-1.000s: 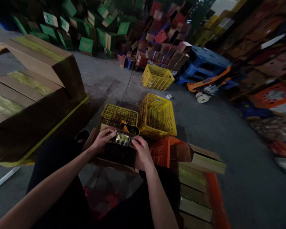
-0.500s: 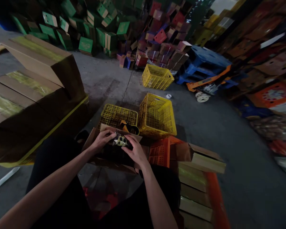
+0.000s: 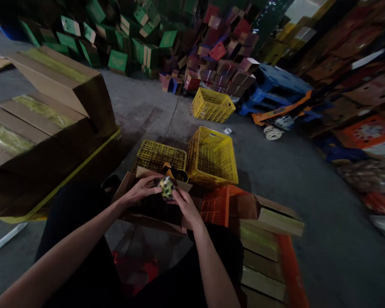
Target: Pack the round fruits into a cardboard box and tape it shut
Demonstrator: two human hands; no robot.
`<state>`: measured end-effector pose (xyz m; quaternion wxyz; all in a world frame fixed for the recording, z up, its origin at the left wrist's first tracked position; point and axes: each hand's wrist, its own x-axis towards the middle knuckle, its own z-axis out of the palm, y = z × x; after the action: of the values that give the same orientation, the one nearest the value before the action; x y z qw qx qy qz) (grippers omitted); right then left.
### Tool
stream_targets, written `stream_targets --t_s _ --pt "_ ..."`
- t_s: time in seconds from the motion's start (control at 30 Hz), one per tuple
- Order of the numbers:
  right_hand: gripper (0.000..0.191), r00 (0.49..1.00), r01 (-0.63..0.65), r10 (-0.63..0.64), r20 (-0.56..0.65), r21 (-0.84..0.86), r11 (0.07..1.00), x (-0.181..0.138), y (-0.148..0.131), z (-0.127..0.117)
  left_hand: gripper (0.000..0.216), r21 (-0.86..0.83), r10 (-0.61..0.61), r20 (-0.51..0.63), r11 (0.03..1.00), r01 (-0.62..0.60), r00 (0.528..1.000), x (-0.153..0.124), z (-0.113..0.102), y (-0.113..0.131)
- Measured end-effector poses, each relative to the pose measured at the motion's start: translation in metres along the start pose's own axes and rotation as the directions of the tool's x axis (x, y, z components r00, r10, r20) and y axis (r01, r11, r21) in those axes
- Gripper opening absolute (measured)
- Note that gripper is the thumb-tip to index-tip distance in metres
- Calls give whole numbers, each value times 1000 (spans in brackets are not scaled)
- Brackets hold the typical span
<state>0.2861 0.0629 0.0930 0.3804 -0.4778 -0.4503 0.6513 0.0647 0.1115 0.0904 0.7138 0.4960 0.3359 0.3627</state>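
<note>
Between my hands is a small clear plastic packet (image 3: 167, 188) with pale yellow-green and dark spotted contents; its exact kind I cannot make out. My left hand (image 3: 144, 188) grips its left side, thumb on the front. My right hand (image 3: 183, 201) pinches its lower right edge. Both hands are over an open cardboard box (image 3: 154, 221) in front of my knees, its flaps standing up and its inside dark. Just behind the packet, a tape dispenser (image 3: 171, 170) with an orange-yellow body rests on an upturned yellow crate (image 3: 160, 152).
An open yellow crate (image 3: 211, 156) stands beyond the box, another yellow crate (image 3: 213, 105) farther off. Taped cartons (image 3: 48, 115) are stacked at left. An orange crate (image 3: 214, 207) and flat cartons (image 3: 263, 256) flank my right knee. A pallet jack (image 3: 282, 111) stands by blue pallets (image 3: 276, 81).
The packet has been raised slightly and turned from lying sideways to a more upright tilt. My right hand has shifted its hold to the packet's lower right edge.
</note>
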Motion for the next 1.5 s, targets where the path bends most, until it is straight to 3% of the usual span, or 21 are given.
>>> stream_targets --t_s 0.17,0.3,0.5,0.67,0.8,0.93,1.07,1.23,1.33,1.5 --pt "44 1000 0 0 1 -84 996 1 1 0 64 51 -22 -31 998 24 999 -1 -1 -4" --pt "43 989 114 -136 -62 -278 954 0 -7 -2 62 75 -17 -23 997 18 1000 0 -1 -11" --pt "27 965 187 -237 -110 -340 922 -2 -17 -2 53 252 -40 40 967 28 998 0 4 -18" --pt "25 959 136 -195 -205 -270 953 1 -6 -6 59 232 -22 23 973 16 1000 1 8 -22" --pt "27 943 104 -154 -297 -178 979 3 4 -8 69 100 -80 88 992 71 993 1 10 -23" --pt "29 924 76 -110 -366 -107 991 3 4 -6 65 74 -139 146 989 129 979 0 11 -21" --pt "32 958 72 -77 -276 -29 997 1 -5 -3 59 141 -159 122 980 141 980 -2 8 -14" --pt "43 989 77 -96 -114 -163 984 0 -12 -3 54 212 -138 181 972 98 974 -5 9 -8" --pt "43 984 30 -59 -168 -169 985 1 -10 -5 60 176 -133 145 979 107 980 -3 9 -10" --pt "50 951 24 -32 -308 -31 999 0 -7 -10 60 155 -141 -3 978 140 990 1 5 -16"
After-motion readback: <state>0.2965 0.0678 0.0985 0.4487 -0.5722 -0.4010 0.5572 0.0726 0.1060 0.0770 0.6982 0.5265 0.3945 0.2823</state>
